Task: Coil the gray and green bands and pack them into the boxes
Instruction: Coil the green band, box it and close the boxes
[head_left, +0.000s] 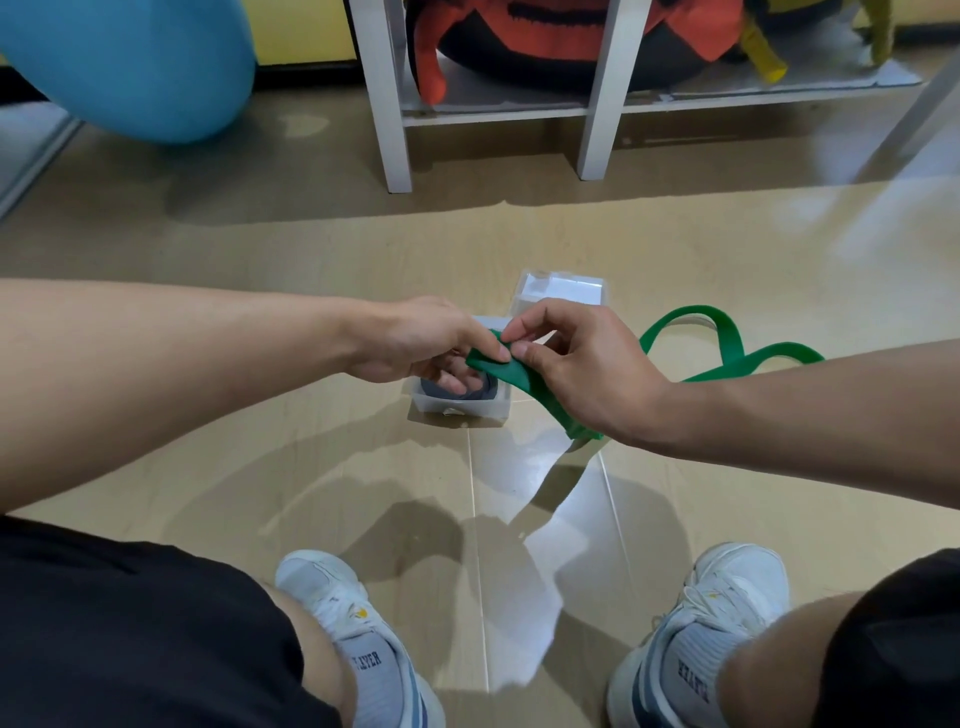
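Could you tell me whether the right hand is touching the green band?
Touching: the head view shows the right hand pinching the green band between thumb and forefinger.

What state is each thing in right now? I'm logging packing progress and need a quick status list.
green band: uncoiled, one end pinched by both hands, the rest trailing in loops on the floor.
gray band: coiled, lying inside the near box.
near box: open, holding the gray band.
far box: clear; contents cannot be told.
left hand: pinches the band's end.
right hand: pinches the band's end.
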